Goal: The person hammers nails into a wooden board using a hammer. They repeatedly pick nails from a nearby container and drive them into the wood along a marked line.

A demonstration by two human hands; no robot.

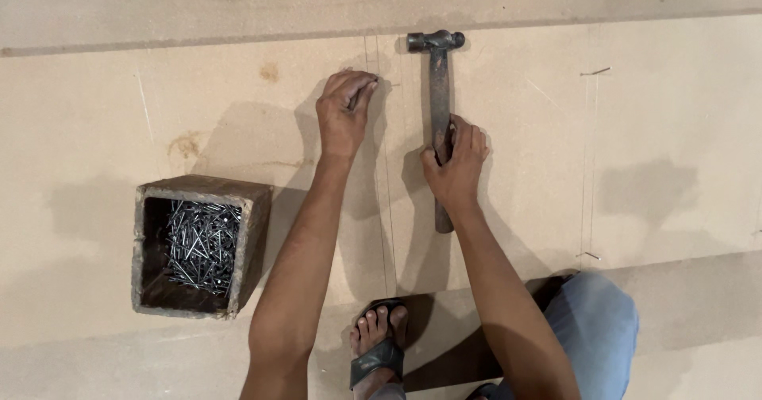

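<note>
My right hand [456, 158] grips the wooden handle of a hammer [437, 75] about mid-length; its dark metal head points away from me, above the board. My left hand [345, 110] rests on a tan fibreboard sheet [651, 130], fingers pinched together near a pencil line, apparently holding a small nail at the fingertips, though the nail itself is hard to see. The hammer head is to the right of and slightly beyond my left fingertips.
An open square wooden box [258, 209] full of steel nails [202, 245] stands on the board to my left. My sandalled foot [379, 344] and blue-trousered knee [595, 328] are at the board's near edge. Thin pencil lines and a nail [595, 71] mark the sheet.
</note>
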